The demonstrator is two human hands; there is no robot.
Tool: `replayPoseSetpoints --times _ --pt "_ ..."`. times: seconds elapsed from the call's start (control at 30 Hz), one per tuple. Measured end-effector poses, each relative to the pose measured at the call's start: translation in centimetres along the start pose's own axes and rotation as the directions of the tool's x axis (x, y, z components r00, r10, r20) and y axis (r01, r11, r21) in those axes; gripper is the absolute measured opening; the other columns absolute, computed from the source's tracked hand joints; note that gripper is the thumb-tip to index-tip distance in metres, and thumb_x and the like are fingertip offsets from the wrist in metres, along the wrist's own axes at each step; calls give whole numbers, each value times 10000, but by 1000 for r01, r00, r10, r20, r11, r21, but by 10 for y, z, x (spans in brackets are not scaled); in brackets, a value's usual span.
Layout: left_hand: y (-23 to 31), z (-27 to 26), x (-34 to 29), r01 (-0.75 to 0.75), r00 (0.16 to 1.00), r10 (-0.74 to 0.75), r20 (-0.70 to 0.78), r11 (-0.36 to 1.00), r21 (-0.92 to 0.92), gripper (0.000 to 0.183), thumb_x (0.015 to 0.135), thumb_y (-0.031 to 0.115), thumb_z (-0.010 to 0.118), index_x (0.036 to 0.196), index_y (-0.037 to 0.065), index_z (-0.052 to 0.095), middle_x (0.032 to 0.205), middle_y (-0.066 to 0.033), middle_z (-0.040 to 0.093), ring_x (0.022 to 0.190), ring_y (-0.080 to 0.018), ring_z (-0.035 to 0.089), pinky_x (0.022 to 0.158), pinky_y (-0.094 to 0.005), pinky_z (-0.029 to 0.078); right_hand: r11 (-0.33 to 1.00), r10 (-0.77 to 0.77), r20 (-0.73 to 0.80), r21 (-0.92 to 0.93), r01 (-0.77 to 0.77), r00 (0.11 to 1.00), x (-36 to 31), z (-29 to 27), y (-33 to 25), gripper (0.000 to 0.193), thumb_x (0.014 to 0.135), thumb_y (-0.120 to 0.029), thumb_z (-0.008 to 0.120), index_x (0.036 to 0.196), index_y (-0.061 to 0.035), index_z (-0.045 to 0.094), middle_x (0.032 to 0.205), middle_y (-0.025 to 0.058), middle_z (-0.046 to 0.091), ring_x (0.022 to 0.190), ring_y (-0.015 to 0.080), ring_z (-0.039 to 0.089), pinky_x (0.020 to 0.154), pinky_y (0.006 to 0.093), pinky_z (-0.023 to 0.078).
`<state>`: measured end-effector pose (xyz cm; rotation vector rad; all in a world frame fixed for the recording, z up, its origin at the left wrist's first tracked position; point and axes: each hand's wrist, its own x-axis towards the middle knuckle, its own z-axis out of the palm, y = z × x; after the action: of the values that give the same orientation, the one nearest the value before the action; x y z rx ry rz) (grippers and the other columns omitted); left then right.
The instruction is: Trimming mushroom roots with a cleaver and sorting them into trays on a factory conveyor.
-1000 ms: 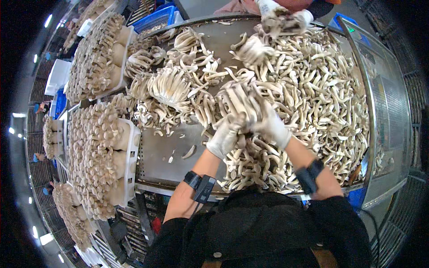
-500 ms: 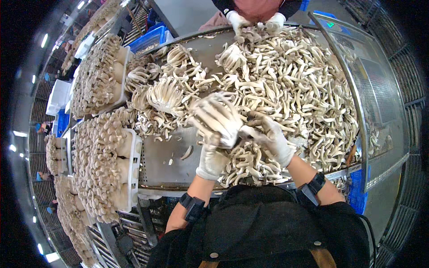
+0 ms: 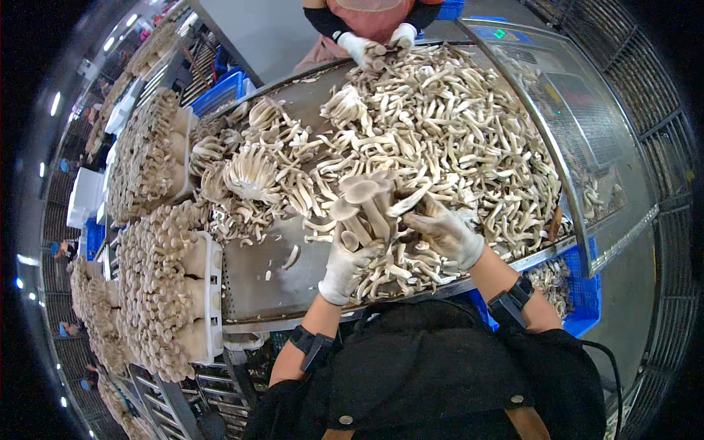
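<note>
Grey-capped mushroom cluster (image 3: 374,213), pale-stemmed, held caps-up

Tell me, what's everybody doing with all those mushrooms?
A person's white-gloved left hand grips a clump of thick, grey-capped mushrooms; the white-gloved right hand is close beside it. Under them, a flat grey metal table holds a big heap of loose, pale, long-stemmed mushrooms. Across it, a co-worker's white-gloved hands are on some brownish-grey mushrooms.

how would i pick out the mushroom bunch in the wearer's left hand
Start at the metal table, then find the white-gloved left hand over its near edge. The mushroom bunch rises from that grip; large, round grey-brown caps set it apart from the loose, slender mushrooms heaped beyond.
</note>
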<state>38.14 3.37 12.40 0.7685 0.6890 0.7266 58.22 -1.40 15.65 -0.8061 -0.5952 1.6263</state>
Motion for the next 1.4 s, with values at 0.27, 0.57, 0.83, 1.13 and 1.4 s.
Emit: replayPoseSetpoints --times 0.27,0.57,0.83,1.13,1.4 --pt "1 30 2 -71 993 44 106 959 274 740 694 -86 661 1322 63 299 1219 -97 468 1023 -167 549 850 -278 487 995 -79 -173 49 88 982 -47 -105 16 470 834 -33 556 1274 48 416 1189 145 538 1022 205 550 922 284 411" --pt "-11 22 3 56 977 -28 210 990 -126 488 773 -94 596 1222 19 442 1061 -91 597 898 -174 621 799 -289 519 715 -75 -320 -677 -173 945 -122 -94 -12 686 788 -234 687 1370 -117 343 1313 270 405 1164 372 474 980 412 423" --pt "-12 28 -19 -1 1000 -1 23 995 96 524 719 -101 651 1187 18 447 1054 -90 580 908 -177 609 779 -295 530 940 -185 -211 246 235 960 -16 3 36 463 829 -44 630 1244 -76 427 1192 64 525 1025 168 559 881 312 472" --pt "-3 -1 -29 -174 983 185 -4 917 -360 616 795 104 679 1322 97 359 1200 -54 529 1059 -200 555 884 -362 494 998 12 -225 -64 -27 974 -6 -76 86 214 906 -116 530 1106 -39 531 972 108 612 758 215 615 668 349 521" --pt "-3 -25 -21 -36 993 71 96 944 -328 678 732 244 752 1297 96 409 1228 -31 522 1096 -199 534 952 -372 438 981 86 -37 -171 -91 996 10 24 5 455 794 -28 663 1213 -50 488 1091 30 561 973 92 528 795 253 448"
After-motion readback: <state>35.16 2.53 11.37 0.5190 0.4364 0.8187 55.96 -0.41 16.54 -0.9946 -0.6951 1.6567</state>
